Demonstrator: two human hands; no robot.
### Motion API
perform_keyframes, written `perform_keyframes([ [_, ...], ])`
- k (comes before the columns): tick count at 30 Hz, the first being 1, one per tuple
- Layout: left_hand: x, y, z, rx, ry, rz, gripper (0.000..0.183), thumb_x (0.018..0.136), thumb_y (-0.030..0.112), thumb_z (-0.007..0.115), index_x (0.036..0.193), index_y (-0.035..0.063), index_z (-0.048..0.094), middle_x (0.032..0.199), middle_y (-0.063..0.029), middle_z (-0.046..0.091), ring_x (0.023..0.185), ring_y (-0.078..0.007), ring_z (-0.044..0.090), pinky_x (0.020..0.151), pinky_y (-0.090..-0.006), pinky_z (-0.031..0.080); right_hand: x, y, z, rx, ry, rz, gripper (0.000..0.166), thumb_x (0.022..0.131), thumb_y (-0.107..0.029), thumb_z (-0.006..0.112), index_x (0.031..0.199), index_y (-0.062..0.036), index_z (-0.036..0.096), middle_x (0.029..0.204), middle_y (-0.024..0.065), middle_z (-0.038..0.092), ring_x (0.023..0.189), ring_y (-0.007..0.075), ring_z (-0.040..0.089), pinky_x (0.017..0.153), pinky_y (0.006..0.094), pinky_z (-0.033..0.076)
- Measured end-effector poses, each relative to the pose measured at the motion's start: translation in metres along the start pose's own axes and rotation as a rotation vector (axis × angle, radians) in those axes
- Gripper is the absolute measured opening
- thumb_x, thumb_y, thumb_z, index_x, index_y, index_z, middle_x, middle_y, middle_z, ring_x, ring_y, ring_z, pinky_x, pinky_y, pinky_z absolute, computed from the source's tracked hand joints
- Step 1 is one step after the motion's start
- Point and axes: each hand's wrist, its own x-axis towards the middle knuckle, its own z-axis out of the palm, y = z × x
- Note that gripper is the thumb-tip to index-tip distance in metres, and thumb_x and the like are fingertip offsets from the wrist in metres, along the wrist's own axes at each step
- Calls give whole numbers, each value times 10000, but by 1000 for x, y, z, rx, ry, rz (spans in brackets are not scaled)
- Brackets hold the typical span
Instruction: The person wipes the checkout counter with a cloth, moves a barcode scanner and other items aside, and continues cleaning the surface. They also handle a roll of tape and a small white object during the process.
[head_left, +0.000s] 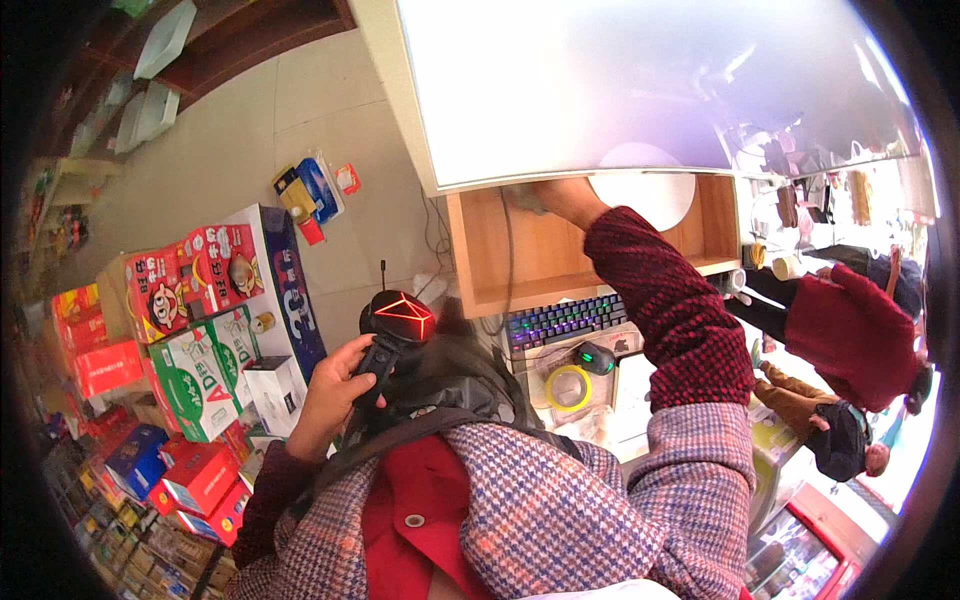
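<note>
My left hand (339, 388) grips the black stem of a dark device (375, 365), possibly a headset. Its round end carries glowing red lines, and a thin rod sticks out past it. My right hand (564, 201) reaches over a shallow wooden drawer or tray (480, 247). Its fingers are blurred and partly cut off by the edge of a large white screen-like panel (525, 90), so I cannot tell what they touch. A dark cable (508, 255) runs down close to them. A white round disc (660, 199) shows beside the right wrist.
Below the tray are a backlit keyboard (562, 324), a lit mouse (595, 358) and a yellow tape roll (568, 388). Stacked snack and drink cartons (199, 367) stand to the left. Packets (311, 191) lie on the tiled floor (322, 105). Two other people (847, 337) are at the right.
</note>
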Motion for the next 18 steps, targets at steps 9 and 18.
perform_keyframes([
  [9,-1,-6,-12,-72,35,9,547,779,-67,478,1312,-43,357,1010,-155,576,720,-161,580,593,-253,504,-68,7,-41,-113,-320,15,457,687,-43,631,1115,13,481,1139,238,487,1041,399,474,905,428,408],
  [18,4,6,-3,-32,2,8,547,775,-50,483,1307,-57,357,1023,-161,580,744,-159,580,596,-254,503,-61,-70,18,150,-385,16,271,694,-110,610,937,-5,550,867,218,587,829,367,582,736,437,472],
])
